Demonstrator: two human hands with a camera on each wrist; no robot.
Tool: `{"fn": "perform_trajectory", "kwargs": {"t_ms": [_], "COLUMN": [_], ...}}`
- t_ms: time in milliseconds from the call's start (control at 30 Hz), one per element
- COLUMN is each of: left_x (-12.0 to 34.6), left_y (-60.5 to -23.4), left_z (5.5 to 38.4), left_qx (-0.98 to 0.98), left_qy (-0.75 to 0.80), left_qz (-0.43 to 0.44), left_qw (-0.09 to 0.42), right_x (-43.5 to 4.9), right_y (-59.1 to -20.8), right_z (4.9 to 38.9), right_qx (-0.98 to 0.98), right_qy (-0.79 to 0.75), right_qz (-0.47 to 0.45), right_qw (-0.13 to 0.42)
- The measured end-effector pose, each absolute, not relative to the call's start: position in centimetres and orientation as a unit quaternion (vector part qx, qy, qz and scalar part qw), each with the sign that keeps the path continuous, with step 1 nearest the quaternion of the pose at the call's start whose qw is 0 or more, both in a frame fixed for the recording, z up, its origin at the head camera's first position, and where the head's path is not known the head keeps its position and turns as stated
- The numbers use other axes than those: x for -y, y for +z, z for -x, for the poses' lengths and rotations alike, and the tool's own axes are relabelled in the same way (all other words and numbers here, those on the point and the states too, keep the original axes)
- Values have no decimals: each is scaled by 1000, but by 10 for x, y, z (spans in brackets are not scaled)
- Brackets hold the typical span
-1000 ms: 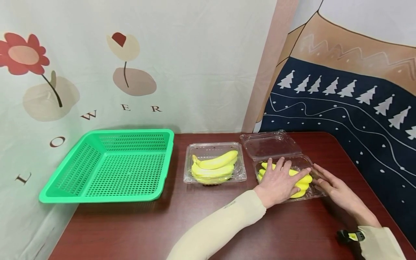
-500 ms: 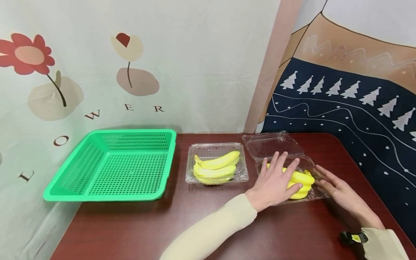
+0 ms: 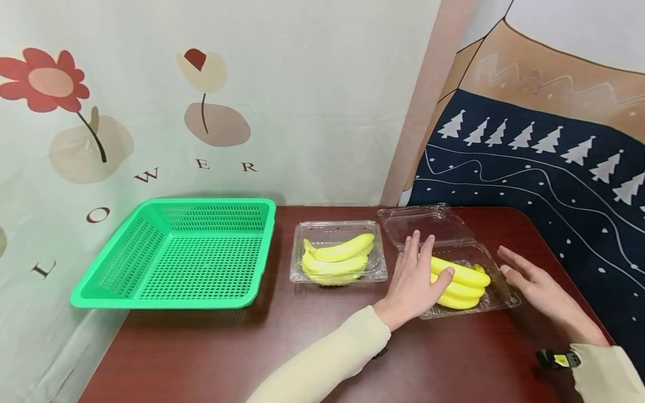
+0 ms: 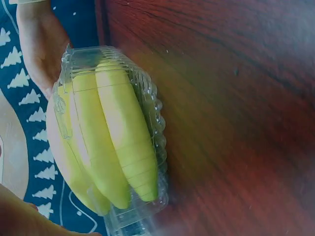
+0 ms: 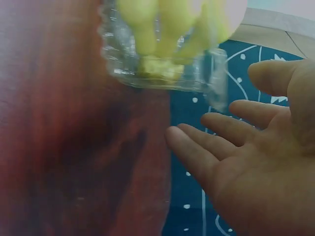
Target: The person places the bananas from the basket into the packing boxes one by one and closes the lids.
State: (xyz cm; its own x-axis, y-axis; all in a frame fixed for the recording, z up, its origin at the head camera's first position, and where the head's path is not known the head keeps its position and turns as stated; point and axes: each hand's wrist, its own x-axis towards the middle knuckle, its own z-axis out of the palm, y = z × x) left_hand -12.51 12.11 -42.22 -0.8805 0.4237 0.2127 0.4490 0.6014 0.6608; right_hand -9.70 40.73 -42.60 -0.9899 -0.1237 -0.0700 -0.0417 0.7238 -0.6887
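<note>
A bunch of yellow bananas (image 3: 461,282) lies in the base of a clear plastic clamshell box (image 3: 504,294) at the right of the table. The box's lid (image 3: 425,224) is folded back behind it. My left hand (image 3: 414,282) is at the left side of this box, fingers straight and spread, overlapping its left edge in the head view. Off the right end, my right hand (image 3: 541,291) is held with straight fingers, apart from the box. The right wrist view shows that palm (image 5: 261,167) facing the box, with nothing in it. The left wrist view shows the bananas (image 4: 108,132) through the box wall.
A second clear clamshell box (image 3: 380,268), closed over another bunch of bananas (image 3: 337,257), sits left of my left hand. Farther left stands a green plastic basket (image 3: 201,302). Printed cloth (image 3: 312,101) hangs behind the dark red table (image 3: 227,358).
My left hand has lifted off the bananas and moved left, uncovering more of them. My right hand has drawn away from the box's right end. The box stays in place.
</note>
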Motion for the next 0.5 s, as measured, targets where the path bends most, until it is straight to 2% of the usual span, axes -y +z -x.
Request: {"fn": "perform_trajectory", "kwargs": {"t_ms": [133,500], "left_x": [-121,-123], "left_y": [-424,-428], "left_z": [127,135], "left_qx": [881,845], "left_qy": [-427,-523], "left_qz": [203,111], "left_qw": [-3,-26], "right_x": [-407,-396], "right_y": [-415,-397], "right_z": [106,135], "right_qx": [-934,-931], "right_qy": [-351,-348], "right_qz": [53,52], "right_qw": [46,97]}}
